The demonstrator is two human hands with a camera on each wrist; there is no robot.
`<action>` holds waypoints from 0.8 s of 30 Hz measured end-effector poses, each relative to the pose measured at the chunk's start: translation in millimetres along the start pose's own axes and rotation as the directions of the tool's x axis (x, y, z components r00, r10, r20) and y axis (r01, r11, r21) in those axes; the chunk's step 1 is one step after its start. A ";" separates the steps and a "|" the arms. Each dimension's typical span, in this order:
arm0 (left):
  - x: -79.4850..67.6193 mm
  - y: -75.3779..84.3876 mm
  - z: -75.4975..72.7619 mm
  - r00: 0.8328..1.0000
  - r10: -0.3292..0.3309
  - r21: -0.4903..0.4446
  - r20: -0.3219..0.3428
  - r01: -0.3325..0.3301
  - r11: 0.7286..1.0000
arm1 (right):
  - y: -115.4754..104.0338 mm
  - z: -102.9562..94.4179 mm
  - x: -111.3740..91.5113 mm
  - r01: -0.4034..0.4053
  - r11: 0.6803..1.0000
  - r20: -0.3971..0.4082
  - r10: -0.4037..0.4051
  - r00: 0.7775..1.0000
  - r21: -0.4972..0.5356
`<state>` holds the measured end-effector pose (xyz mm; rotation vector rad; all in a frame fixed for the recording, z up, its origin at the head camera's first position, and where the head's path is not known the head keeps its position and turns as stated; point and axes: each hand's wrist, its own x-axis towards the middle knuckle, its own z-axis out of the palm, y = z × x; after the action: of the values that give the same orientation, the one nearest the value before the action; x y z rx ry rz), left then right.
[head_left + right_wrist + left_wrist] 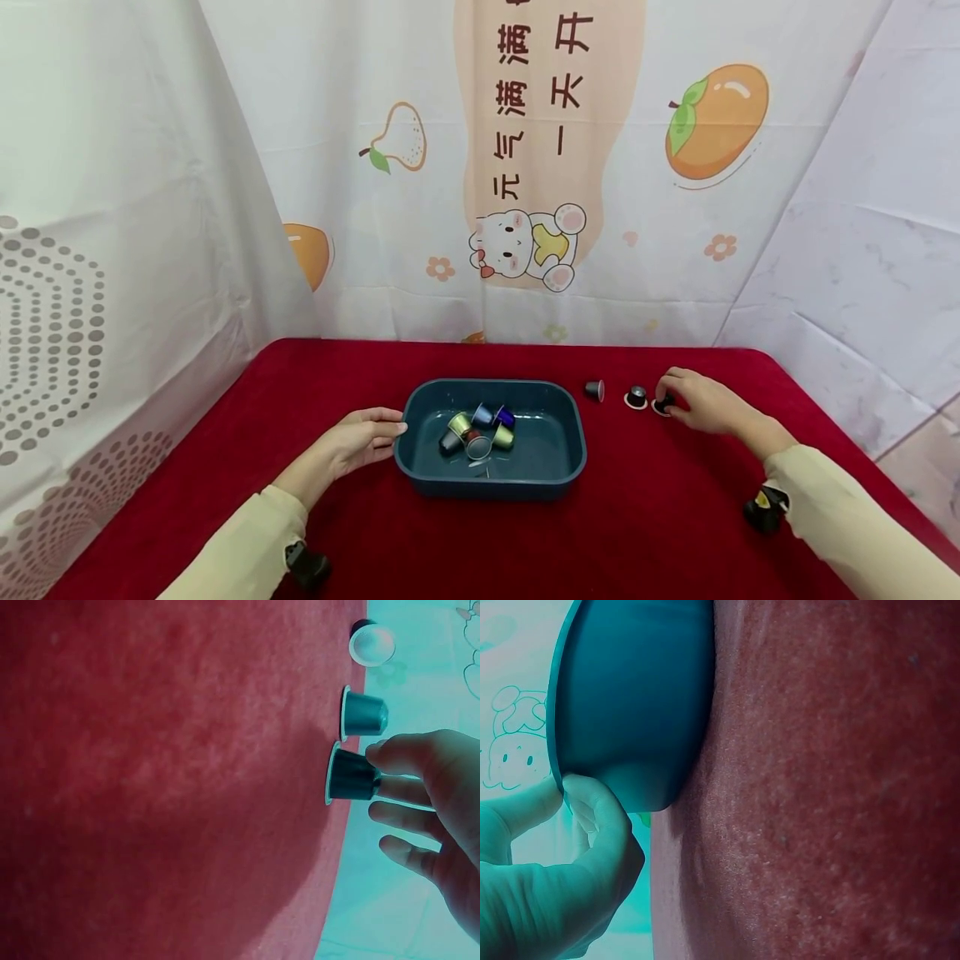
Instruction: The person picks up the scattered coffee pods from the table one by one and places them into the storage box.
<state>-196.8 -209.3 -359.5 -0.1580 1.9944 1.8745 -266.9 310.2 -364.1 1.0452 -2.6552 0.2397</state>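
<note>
A dark blue-green plastic tray [491, 490] lies on the red cloth with several coloured coffee capsules [478, 448] grouped left of its middle. My left hand [365, 439] pinches its left rim; the left wrist view shows thumb and curled forefinger meeting at the edge. To the right of the tray, my right hand [703, 402] has thumb and forefinger around the top of a black coffee capsule [354, 775], which stands on its wide rim. The other right fingers are spread apart. Close beside it stands another dark capsule [364, 715], also rim down.
A third dark capsule [593, 390] lies on its side between the tray and the two upright ones. The red tablecloth [675, 517] reaches back to a printed white curtain [337, 192]. White fabric hangs along both sides.
</note>
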 end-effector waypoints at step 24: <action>-1.4 0.8 -0.1 1.000 -0.003 -0.008 -0.002 0.003 1.000 | 7.5 11.6 1.8 0.023 0.999 0.007 -0.023 1.000 0.040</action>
<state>-195.8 -209.5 -358.3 -0.1655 1.9872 1.8819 -275.6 311.6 -374.9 1.0900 -2.6542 0.2854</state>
